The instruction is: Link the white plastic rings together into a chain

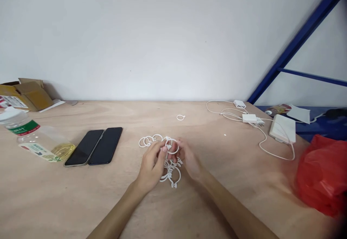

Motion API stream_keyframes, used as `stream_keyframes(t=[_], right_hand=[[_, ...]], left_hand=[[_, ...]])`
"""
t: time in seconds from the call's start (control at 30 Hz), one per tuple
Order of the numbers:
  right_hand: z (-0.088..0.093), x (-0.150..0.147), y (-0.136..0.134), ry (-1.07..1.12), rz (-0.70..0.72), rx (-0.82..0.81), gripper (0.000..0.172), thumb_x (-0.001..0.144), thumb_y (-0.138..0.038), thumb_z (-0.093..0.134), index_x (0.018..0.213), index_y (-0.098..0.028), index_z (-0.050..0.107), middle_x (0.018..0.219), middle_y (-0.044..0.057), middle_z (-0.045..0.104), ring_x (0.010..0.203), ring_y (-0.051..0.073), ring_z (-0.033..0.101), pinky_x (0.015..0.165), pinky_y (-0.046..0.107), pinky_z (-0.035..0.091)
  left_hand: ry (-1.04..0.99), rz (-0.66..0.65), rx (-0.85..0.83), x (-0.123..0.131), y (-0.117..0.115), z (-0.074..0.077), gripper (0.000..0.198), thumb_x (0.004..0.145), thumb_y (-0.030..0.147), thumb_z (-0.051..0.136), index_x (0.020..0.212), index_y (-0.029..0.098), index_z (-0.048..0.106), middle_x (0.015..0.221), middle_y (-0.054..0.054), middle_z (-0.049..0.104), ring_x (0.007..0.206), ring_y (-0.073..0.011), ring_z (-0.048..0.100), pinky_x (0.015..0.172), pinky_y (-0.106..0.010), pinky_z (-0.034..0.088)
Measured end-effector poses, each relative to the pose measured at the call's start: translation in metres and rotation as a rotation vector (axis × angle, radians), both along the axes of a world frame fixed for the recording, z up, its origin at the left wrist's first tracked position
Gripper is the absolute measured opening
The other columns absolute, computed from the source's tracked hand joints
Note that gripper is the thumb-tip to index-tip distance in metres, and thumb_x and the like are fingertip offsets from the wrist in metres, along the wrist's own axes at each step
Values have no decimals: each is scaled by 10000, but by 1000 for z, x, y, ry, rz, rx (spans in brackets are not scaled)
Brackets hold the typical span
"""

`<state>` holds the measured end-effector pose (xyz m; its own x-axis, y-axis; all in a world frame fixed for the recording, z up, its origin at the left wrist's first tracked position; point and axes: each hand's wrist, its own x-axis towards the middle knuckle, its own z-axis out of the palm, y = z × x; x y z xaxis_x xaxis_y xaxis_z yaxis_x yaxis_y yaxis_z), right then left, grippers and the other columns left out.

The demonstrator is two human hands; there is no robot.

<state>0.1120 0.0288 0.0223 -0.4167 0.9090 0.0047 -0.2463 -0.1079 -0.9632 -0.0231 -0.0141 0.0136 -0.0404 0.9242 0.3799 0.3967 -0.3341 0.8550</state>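
My left hand and my right hand meet above the middle of the wooden table. Between them they hold a white ring, with my left thumb and fingers closed at its left side and my right fingers at its right side. Just under the hands lies a pile of white rings with small clips. A few more white rings rest behind my left hand. One single ring lies farther back on the table. My fingers partly hide the held ring.
Two dark phones and a clear bottle with yellow liquid are at the left, a cardboard box behind. White chargers with cables, a white box and a red bag are at the right.
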Motion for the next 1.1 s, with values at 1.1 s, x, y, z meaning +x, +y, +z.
stream_keyframes(t=[1.1], right_hand=[[10, 13, 43, -208, -211, 12, 237, 741, -398, 607, 776, -167, 645, 712, 13, 587, 557, 105, 456, 523, 237, 342]], left_hand=[[9, -177, -42, -18, 5, 11, 221, 867, 348, 529, 809, 195, 678, 832, -60, 605, 802, -184, 551, 745, -335, 446]])
